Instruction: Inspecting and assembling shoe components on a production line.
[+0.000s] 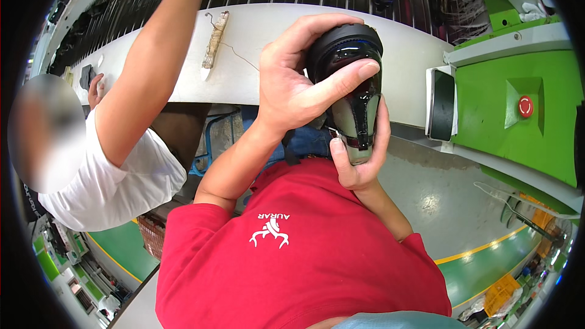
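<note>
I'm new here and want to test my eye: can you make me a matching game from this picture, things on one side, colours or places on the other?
Things:
1. glossy rounded part held in both hands
2. round push button
3. wearer's shirt
4. co-worker's T-shirt

Descriptions:
A. white, at the left
B. red, on the green machine housing at the right
C. black, grasped by left hand and right hand
D. red, lower middle

Pairs: 1-C, 2-B, 3-D, 4-A
</note>
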`<state>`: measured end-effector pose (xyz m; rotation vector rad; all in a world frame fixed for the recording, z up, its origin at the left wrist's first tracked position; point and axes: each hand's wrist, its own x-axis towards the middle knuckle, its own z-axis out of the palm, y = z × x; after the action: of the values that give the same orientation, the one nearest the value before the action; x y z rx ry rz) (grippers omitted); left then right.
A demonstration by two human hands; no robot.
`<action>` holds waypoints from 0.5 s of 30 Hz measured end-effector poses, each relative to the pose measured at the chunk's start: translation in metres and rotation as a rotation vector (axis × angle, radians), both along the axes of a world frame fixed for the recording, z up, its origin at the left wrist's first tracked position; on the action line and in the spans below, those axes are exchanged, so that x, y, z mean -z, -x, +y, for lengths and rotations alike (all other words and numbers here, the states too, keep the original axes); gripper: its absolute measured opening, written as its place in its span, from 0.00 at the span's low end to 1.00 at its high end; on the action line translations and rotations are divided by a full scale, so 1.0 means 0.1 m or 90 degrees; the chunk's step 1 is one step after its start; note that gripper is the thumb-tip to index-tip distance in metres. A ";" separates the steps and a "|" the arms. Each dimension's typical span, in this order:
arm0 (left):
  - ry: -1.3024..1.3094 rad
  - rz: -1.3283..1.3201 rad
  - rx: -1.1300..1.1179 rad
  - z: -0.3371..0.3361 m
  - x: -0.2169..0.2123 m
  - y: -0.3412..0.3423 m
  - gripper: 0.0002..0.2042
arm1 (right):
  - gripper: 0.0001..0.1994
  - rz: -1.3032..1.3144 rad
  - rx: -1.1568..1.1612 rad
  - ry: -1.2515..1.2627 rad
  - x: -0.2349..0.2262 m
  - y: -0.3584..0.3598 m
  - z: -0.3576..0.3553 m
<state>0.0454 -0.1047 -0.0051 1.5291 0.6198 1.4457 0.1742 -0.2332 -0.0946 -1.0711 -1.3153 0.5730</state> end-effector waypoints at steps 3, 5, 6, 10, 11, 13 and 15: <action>-0.003 0.003 0.007 0.00 0.01 0.00 0.25 | 0.45 -0.012 0.005 -0.005 -0.02 -0.02 0.01; -0.004 0.011 0.017 0.02 0.03 -0.01 0.25 | 0.45 -0.020 0.003 -0.009 -0.04 -0.05 0.02; -0.005 0.008 0.015 0.02 0.02 -0.02 0.25 | 0.45 -0.020 0.011 0.000 -0.05 -0.04 0.01; 0.048 -0.043 0.028 -0.02 -0.06 -0.08 0.24 | 0.49 -0.010 -0.046 0.080 -0.10 -0.10 -0.07; 0.074 -0.071 0.030 -0.03 -0.08 -0.09 0.23 | 0.49 -0.017 -0.052 0.080 -0.12 -0.10 -0.05; 0.045 -0.051 0.016 0.01 -0.03 -0.09 0.21 | 0.46 -0.016 0.021 0.037 -0.15 -0.06 0.00; 0.018 -0.035 -0.001 0.04 -0.02 -0.06 0.20 | 0.46 -0.010 0.020 0.050 -0.17 -0.05 0.00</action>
<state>0.0515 -0.1008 -0.0030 1.4623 0.6053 1.4699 0.1788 -0.2335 -0.0780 -1.1602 -1.2969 0.5973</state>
